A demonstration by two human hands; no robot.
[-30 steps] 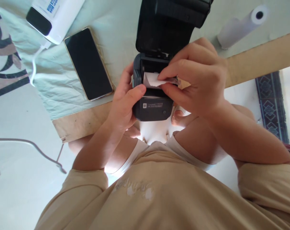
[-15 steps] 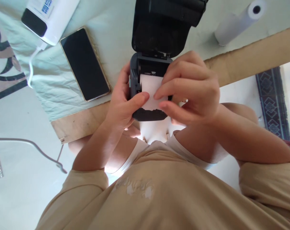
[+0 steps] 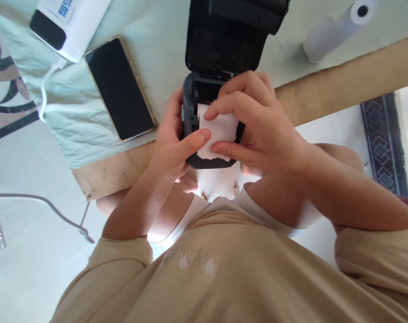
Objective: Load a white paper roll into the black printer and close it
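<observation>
Soft, even daylight fills the scene, bright but not harsh. The strongest light falls near the person, where the white cloth [image 3: 217,184] just below the hands is blown out to a featureless glow. The paper roll [image 3: 335,27] at far right throws a short, faint grey shadow onto the sheet beside it. The phone [image 3: 119,89] screen reads flat black, free of glare. Focus is sharp at the centre; the beige shirt [image 3: 224,278] nearest the lens is slightly soft. The wooden edge [image 3: 352,76] bows a little toward the frame's right side.
</observation>
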